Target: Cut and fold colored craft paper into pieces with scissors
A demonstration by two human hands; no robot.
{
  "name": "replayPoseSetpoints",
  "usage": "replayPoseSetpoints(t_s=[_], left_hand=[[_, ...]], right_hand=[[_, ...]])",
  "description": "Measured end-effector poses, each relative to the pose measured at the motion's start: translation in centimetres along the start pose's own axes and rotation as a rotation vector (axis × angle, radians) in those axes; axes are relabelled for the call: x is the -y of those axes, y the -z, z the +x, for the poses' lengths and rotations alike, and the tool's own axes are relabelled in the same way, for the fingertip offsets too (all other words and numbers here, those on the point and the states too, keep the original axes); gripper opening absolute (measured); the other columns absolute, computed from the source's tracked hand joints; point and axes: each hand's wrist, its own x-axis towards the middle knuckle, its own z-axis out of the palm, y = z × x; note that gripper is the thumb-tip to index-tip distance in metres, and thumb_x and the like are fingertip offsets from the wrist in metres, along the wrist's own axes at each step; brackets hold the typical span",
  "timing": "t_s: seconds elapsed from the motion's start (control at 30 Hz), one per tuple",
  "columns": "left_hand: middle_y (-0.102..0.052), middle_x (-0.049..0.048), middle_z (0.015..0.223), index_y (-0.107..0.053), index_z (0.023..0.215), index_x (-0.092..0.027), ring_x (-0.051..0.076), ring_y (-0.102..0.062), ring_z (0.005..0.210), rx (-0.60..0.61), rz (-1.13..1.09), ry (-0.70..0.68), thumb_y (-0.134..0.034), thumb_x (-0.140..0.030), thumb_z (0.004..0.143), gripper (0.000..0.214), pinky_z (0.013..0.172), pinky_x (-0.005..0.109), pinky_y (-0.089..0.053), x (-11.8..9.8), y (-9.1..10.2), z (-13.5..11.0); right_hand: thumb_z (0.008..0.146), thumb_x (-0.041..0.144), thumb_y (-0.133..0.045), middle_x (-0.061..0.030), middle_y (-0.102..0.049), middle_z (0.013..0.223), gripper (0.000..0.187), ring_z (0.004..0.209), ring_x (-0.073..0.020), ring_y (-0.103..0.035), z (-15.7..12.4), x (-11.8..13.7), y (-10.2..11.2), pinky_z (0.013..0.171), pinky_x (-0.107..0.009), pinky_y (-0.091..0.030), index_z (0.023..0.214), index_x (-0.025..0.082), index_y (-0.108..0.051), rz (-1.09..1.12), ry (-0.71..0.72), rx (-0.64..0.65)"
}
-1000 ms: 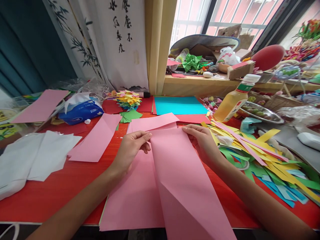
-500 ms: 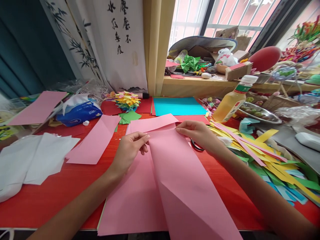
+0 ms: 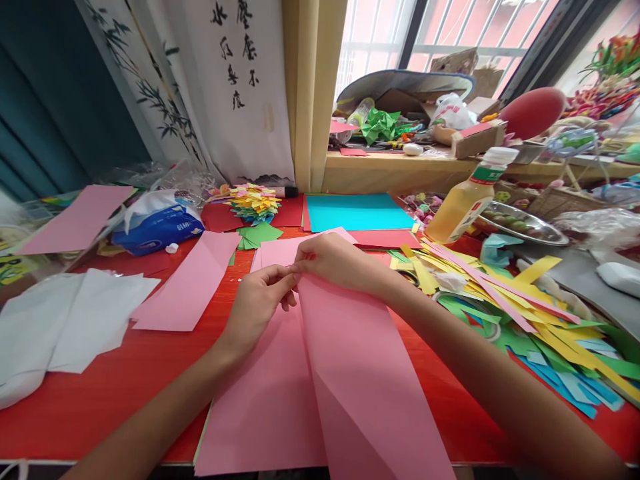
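A large pink paper sheet lies folded lengthwise on the red table in front of me, with a diagonal crease low down. My left hand pinches the top left corner of the folded strip. My right hand has come across to the same corner, its fingertips meeting those of the left hand on the paper's top edge. Under the strip lies a second pink layer.
Another pink sheet and white papers lie at left, with a blue tissue pack behind. A cyan sheet lies further back. Coloured paper strips, a juice bottle and a metal bowl crowd the right.
My right hand has slid left along the paper's top edge from the right corner to meet my left hand. The left hand has stayed in place.
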Motion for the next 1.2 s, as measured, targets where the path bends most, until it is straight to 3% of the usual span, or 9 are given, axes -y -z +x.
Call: replayPoseSetpoints(t_s=[0.23, 0.5, 0.73, 0.87, 1.2], left_hand=[[-0.053, -0.0018, 0.055, -0.054, 0.063, -0.016, 0.009, -0.047, 0.052, 0.014, -0.020, -0.004, -0.053, -0.039, 0.076, 0.026, 0.055, 0.023, -0.037, -0.3, -0.2, -0.1], [-0.042, -0.0050, 0.053, -0.050, 0.059, -0.018, 0.008, -0.037, 0.049, -0.002, 0.037, 0.002, -0.055, -0.035, 0.074, 0.023, 0.049, 0.022, -0.029, -0.7, -0.7, -0.4], [-0.039, -0.0052, 0.056, -0.046, 0.058, -0.018, 0.007, -0.032, 0.050, 0.132, -0.018, 0.021, -0.057, -0.034, 0.073, 0.024, 0.047, 0.022, -0.024, -1.0, -1.2, -1.0], [-0.037, -0.0055, 0.053, -0.044, 0.057, -0.018, 0.007, -0.030, 0.049, 0.194, -0.020, 0.049, -0.058, -0.034, 0.071, 0.026, 0.046, 0.022, -0.023, -0.8, -1.3, -1.2], [-0.039, -0.0064, 0.051, -0.047, 0.056, -0.017, 0.007, -0.032, 0.047, 0.352, -0.002, 0.123, -0.058, -0.030, 0.069, 0.022, 0.046, 0.022, -0.024, -0.4, -2.1, -1.3]], right_hand=[[0.082, 0.026, -0.048, -0.0031, -0.064, 0.071, 0.020, 0.064, -0.0121, -0.052, -0.4, -0.1, 0.0, 0.054, -0.023, -0.029, 0.071, 0.017, -0.063, -0.048, 0.045, -0.081], [0.083, 0.027, -0.047, -0.0028, -0.063, 0.070, 0.021, 0.062, -0.0121, -0.049, -0.4, 0.0, 0.7, 0.053, -0.024, -0.026, 0.076, 0.017, -0.064, -0.104, 0.026, -0.137], [0.084, 0.027, -0.048, -0.0021, -0.062, 0.067, 0.022, 0.067, -0.0144, -0.051, -0.4, -0.5, 1.6, 0.072, -0.028, -0.032, 0.069, 0.017, -0.060, -0.140, 0.053, -0.222], [0.084, 0.023, -0.047, 0.0003, -0.062, 0.065, 0.021, 0.063, -0.0128, -0.051, -0.3, -1.0, 2.2, 0.088, -0.033, -0.027, 0.066, 0.018, -0.058, -0.160, 0.053, -0.276], [0.080, 0.024, -0.050, -0.0031, -0.061, 0.067, 0.019, 0.064, -0.0147, -0.051, -0.5, -4.1, 5.2, 0.064, -0.028, -0.034, 0.065, 0.016, -0.059, -0.168, -0.084, -0.493]])
